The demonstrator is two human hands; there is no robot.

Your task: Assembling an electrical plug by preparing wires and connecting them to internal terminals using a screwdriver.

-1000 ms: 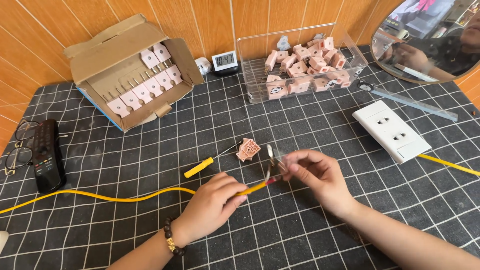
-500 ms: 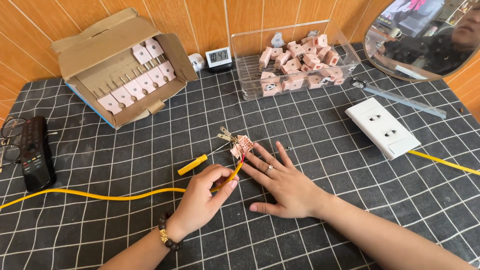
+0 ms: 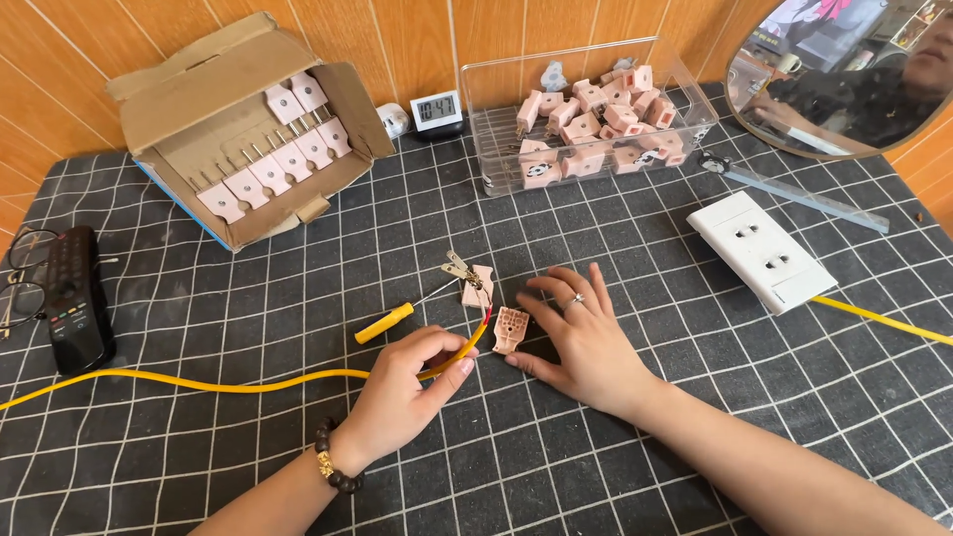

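Two hands are near the cam, both low over the surface [image 3: 248, 476], which has a black cloth w/ white grid lines. The left hand [image 3: 397, 397] is closed round a yellow cable [image 3: 199, 382], pinching it btw thumb and fingers near its end. It has a dark bead bracelet [image 3: 333, 465] on the wrist. The cable runs off to the left edge. The right hand [image 3: 586, 342] is open and flat, fingers spread, w/ a ring on one finger. Its thumb and first finger touch a small pink plug half [image 3: 509, 330] lying just beside the cable end.

A bit farther, a 2nd pink plug part [image 3: 475, 283] w/ metal pins sits at the tip of the cable, red wire going into it. Left of it lies a screwdriver [image 3: 387, 322] w/ a yellow handle. At the left edge sit a black remote [image 3: 74, 298] and glasses [image 3: 20, 283].

At far left, an open cardboard box [image 3: 238, 119] holds rows of pale plug pieces. In the far middle are a small clock [image 3: 437, 107] and a clear tub [image 3: 586, 109] full of pink plugs. At right lie a white socket plate [image 3: 764, 250] w/ its own yellow cord, a clear ruler [image 3: 804, 197] and a round mirror [image 3: 844, 69].
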